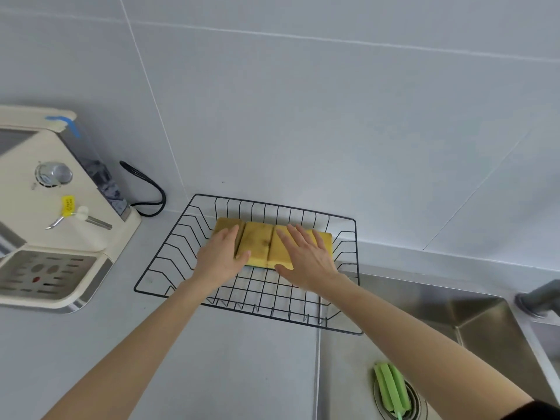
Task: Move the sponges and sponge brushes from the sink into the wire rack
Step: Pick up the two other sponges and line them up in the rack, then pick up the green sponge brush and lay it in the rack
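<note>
Three yellow sponges [257,242] lie side by side in a row at the back of the black wire rack [169,262]. My left hand [221,259] rests flat on the leftmost sponge, fingers extended. My right hand [303,256] lies flat on the rightmost sponge, fingers spread. Neither hand grips anything. A green sponge brush [391,389] lies in the steel sink [472,313] over the drain, under my right forearm.
A cream-coloured countertop appliance [54,213] with a drip tray stands at the left, its black cord [145,189] looping toward the rack. A grey faucet [539,298] sits at the right edge. Grey tiled wall rises behind the rack.
</note>
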{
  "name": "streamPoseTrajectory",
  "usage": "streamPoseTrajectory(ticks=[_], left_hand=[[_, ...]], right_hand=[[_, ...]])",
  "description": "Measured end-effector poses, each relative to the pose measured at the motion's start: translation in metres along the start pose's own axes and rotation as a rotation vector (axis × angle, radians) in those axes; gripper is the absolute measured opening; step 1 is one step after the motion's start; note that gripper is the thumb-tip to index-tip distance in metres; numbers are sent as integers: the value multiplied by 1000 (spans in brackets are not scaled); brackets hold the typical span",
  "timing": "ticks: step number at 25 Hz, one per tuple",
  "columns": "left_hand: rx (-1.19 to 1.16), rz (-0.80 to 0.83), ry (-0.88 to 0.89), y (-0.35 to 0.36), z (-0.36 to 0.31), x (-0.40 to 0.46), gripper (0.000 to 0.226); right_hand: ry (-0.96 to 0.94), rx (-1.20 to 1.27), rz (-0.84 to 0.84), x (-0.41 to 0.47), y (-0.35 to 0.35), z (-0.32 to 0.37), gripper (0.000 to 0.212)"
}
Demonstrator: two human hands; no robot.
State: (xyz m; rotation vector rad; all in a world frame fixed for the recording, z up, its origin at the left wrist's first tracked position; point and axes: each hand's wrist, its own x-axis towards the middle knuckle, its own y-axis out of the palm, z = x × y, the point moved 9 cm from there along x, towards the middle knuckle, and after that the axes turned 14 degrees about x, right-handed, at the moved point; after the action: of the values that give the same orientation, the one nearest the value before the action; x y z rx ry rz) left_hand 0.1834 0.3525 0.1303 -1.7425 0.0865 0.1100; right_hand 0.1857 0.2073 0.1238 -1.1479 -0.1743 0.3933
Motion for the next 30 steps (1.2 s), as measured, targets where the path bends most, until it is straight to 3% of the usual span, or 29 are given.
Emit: streamPoseTrajectory(ticks=[5,13,25,30], left_hand=[[102,-51,92,-29,-39,-36,64],[77,-114,217,-41,-106,-102,62],[-94,-79,448,15,-228,-161,53],[11,21,582,64,-274,-172,53]], right_hand=[[15,-5,-65,-48,-36,-6,71],[68,42,-134,-135,-71,-35,66],[207,100,-108,-233,-78,-120,65],[312,163,-82,-265,-64,-162,66]])
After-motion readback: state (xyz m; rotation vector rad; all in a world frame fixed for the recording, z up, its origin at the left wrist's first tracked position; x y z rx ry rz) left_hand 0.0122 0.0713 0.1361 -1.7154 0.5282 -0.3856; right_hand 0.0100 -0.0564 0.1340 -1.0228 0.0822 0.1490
